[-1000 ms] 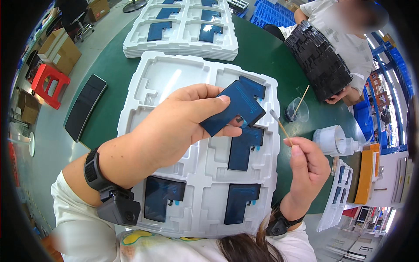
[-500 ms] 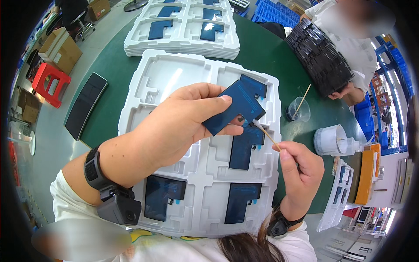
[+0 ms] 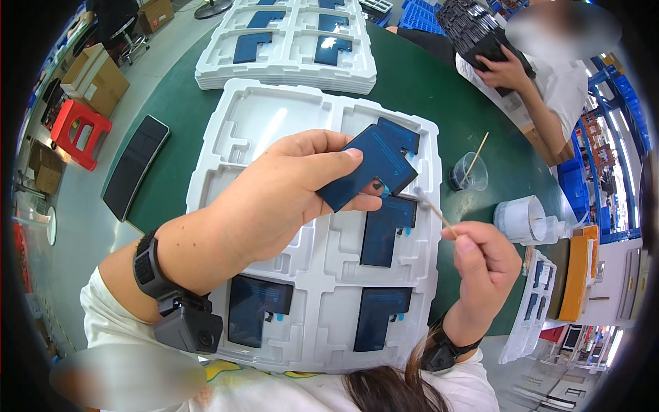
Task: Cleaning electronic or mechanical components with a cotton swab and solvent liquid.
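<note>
Over the white plastic tray [image 3: 328, 172], my left hand [image 3: 288, 178] pinches a dark blue L-shaped phone battery [image 3: 360, 172] between thumb and fingers. Its notched end tilts to the right. My right hand [image 3: 487, 264] grips a thin cotton swab [image 3: 439, 213] by its wooden stick. The swab's greyish tip is just right of the held battery, apart from it. Similar batteries lie in the tray's pockets: one partly hidden behind the held one [image 3: 401, 136], one below it [image 3: 381, 237], and two in the near row [image 3: 259, 309] [image 3: 379, 319].
Stacked white trays [image 3: 285, 72] with more batteries stand at the far side. A phone [image 3: 136, 168] lies on the green table [image 3: 405, 75] at left. To the right are a small clear cup [image 3: 473, 175] with a stick and a white tub [image 3: 515, 221]. A co-worker holds stacked black trays [image 3: 473, 31].
My right hand has drawn the swab right, away from the battery's notched corner. My left hand stays nearly still. The co-worker has moved the black stack farther off.
</note>
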A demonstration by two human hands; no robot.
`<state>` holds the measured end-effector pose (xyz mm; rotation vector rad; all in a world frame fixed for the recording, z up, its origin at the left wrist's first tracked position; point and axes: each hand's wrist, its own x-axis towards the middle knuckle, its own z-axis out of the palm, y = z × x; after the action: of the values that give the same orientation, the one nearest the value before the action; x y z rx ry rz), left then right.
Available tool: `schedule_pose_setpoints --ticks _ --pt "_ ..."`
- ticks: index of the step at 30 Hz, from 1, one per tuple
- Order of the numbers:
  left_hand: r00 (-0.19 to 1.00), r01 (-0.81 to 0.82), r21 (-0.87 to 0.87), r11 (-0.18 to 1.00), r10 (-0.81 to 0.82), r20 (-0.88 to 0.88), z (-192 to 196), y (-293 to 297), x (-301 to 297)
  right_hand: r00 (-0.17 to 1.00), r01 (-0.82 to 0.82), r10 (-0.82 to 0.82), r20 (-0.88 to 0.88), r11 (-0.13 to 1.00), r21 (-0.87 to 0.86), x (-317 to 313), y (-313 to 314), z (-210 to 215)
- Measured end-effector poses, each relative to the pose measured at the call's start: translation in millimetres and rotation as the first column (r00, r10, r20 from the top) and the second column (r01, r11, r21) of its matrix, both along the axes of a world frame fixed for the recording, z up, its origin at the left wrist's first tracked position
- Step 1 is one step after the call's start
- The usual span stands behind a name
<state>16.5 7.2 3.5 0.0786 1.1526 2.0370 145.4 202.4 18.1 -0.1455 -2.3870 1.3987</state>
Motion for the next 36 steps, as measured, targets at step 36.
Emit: schedule_pose_setpoints --ticks 36 --pt "1.000 -0.011 0.033 0.999 0.011 -0.007 0.0 -0.9 -0.2 0.998 -0.021 0.030 -0.057 0.990 0.140 -2.9 -3.0 -3.5"
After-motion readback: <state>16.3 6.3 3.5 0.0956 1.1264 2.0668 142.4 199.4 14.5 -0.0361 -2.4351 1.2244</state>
